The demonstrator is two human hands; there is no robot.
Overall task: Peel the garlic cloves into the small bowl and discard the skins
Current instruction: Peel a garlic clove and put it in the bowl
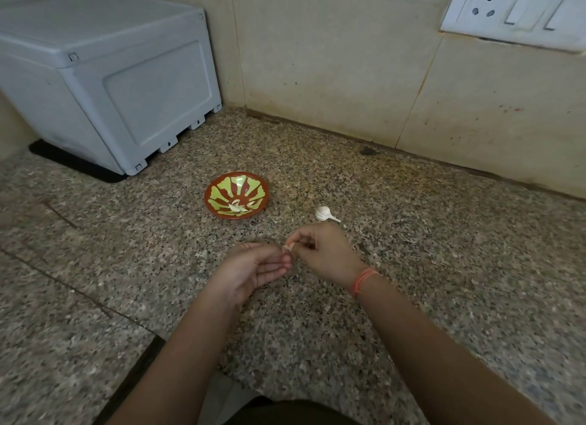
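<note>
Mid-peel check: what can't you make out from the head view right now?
All head view.
- Garlic clove: largely hidden by fingers of left hand and right hand; remaining skin unclear.
- Pieces in small bowl: too small to count.
- Any loose skins: lost against speckled counter.
- Switch plate: cut by top-right edge.

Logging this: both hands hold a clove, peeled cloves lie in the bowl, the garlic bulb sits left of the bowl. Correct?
No: the head view shows the garlic bulb right of the bowl, not left. The left hand and right hand do hold a clove, and peeled cloves lie in the bowl.
</note>
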